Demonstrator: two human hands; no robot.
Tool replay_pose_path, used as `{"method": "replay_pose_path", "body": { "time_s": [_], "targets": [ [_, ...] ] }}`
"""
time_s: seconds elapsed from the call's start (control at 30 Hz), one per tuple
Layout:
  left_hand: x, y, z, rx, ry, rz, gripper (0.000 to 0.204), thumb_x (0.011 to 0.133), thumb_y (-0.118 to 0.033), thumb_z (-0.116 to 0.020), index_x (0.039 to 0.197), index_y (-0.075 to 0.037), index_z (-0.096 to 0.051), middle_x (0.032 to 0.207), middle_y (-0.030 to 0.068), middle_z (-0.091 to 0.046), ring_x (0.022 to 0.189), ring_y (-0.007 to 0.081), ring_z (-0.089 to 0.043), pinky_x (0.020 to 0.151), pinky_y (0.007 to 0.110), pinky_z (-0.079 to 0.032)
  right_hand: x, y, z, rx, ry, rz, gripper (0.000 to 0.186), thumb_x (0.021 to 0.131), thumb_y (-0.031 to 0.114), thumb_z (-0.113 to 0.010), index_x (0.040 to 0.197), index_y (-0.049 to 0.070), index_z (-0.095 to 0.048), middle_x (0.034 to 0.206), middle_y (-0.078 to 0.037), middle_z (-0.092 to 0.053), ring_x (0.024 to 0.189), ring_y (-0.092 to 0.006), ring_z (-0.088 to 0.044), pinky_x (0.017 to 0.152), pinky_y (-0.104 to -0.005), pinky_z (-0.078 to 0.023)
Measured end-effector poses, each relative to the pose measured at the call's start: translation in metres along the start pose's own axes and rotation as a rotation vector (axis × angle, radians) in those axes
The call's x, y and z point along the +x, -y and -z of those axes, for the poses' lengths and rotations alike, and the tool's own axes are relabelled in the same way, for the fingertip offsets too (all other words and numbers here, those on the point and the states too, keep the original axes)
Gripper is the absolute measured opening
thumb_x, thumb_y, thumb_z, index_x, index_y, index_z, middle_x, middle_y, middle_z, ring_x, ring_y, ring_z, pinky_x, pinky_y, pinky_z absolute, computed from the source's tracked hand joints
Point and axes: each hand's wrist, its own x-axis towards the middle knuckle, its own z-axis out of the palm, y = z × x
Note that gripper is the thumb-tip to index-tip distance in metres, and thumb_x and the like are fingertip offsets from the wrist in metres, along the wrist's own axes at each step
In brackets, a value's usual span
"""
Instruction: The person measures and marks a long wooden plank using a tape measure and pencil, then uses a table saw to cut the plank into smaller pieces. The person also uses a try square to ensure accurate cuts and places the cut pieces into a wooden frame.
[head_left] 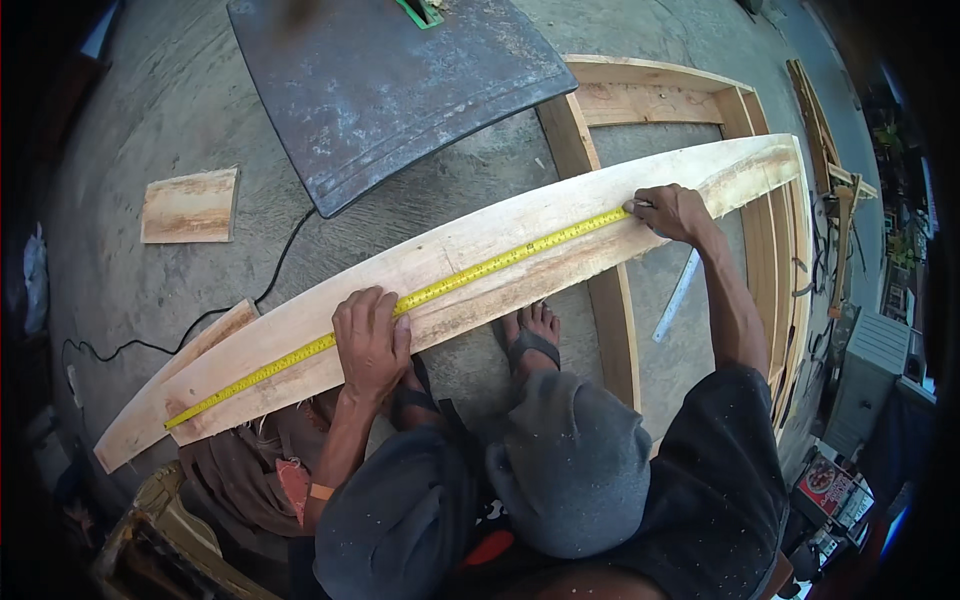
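With my left hand (pixel 371 340) pressing flat the yellow tape measure (pixel 420 298) mid-plank (pixel 480 255), my right hand (pixel 672 211) pinches a pencil (pixel 641 204) at its end.

I see a bare concrete floor (pixel 200 110) carrying a long pale plank (pixel 480 255), a wooden frame (pixel 650 100), a small board offcut (pixel 190 206), a dark metal sheet (pixel 380 90) and a black cable (pixel 200 320).

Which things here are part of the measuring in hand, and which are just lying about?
In use:
long plank
yellow tape measure
left hand pressing the tape
right hand at the tape's far end

Lying about:
small board offcut
dark metal sheet
black cable
wooden frame
metal ruler
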Motion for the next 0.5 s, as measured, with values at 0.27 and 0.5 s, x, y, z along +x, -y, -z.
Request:
{"method": "replay_pose_path", "body": {
  "time_s": [0.27,0.5],
  "targets": [
    [0.070,-0.061,-0.039,-0.117,0.288,-0.415,0.030,0.086,-0.010,-0.072,0.115,-0.003,-0.068,0.127,0.0178,-0.061,0.126,0.0367,-0.055,0.106,0.050,-0.045,-0.003,-0.013,-0.022,-0.037,-0.034,0.048,0.050,0.102,0.058,-0.053,0.117,0.018,-0.077,0.101,-0.016,-0.078,0.095,-0.0363,-0.075,0.081,-0.0495,-0.058],
    [0.115,-0.064,-0.025,-0.032,0.614,-0.510,0.035,0.088,-0.007,-0.065,0.123,-0.004,-0.063,0.130,0.0157,-0.060,0.129,0.0344,-0.055,0.109,0.046,-0.045,-0.020,-0.022,-0.031,0.004,-0.030,0.057,0.047,0.102,0.056,-0.056,0.114,0.017,-0.079,0.096,-0.015,-0.078,0.091,-0.0355,-0.076,0.078,-0.0493,-0.057]
  ]
}}
